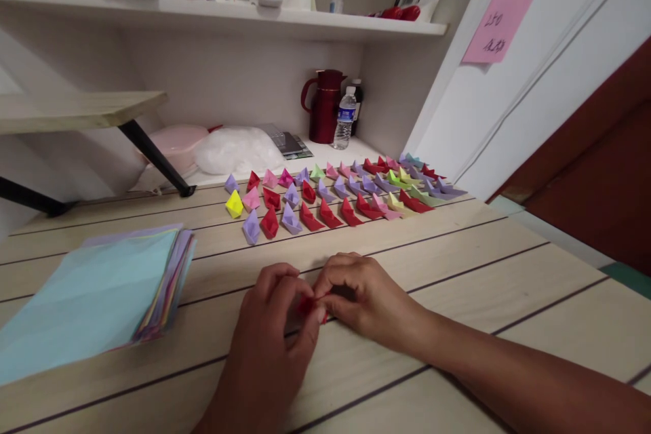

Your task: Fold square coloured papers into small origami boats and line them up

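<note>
Between my two hands is a small piece of folded red paper, mostly hidden by the fingers. My left hand pinches it from the left, thumb and fingertips closed on it. From the right, my right hand pinches the same paper between thumb and forefinger. Its exact folded shape cannot be made out. Beyond the hands, several small folded paper boats stand in rows on the table, in red, purple, pink, yellow and green.
A stack of coloured paper sheets, light blue on top, lies at the left. A small raised wooden stand with black legs is behind it. At the back are a dark red jug, a water bottle and a white plastic bag.
</note>
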A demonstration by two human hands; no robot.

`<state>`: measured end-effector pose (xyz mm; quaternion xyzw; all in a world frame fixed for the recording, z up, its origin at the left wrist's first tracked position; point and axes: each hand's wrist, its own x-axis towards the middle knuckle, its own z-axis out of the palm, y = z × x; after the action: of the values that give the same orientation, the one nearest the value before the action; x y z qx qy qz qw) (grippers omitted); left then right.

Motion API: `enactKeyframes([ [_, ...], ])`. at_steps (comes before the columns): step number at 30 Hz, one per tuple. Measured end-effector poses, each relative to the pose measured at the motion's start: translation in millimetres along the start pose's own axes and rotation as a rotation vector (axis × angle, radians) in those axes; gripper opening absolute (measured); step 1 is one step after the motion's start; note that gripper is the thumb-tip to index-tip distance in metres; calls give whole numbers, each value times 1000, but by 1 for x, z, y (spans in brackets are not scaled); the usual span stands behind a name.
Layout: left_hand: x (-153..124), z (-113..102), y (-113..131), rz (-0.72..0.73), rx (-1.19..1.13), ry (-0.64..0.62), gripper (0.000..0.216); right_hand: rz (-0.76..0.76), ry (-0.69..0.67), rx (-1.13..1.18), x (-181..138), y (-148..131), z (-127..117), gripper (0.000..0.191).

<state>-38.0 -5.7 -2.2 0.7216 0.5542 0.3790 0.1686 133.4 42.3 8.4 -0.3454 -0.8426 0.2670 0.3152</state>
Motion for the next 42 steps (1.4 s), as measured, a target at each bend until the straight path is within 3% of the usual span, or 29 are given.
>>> enactKeyframes([
  [4,-1,6,-2,-82,74,-17,2,-8,-14,6,1,0,1,13],
  [12,-5,10,-7,26,260,48,12,5,1,31,0,0,0,13],
  [17,-3,10,1,-23,271,15,17,-13,-53,60,0,5,0,14],
  [25,0,7,1,-80,260,-11,18,98,-77,-16,-2,5,-6,40],
  [30,0,6,3,-83,282,-14,16,71,-62,-106,-1,8,-10,34],
  [37,-3,5,5,-93,318,-60,16,-23,-142,145,-3,1,-9,27],
  [42,-2,3,10,-138,336,-114,20,-21,-162,36,-4,2,-9,28],
])
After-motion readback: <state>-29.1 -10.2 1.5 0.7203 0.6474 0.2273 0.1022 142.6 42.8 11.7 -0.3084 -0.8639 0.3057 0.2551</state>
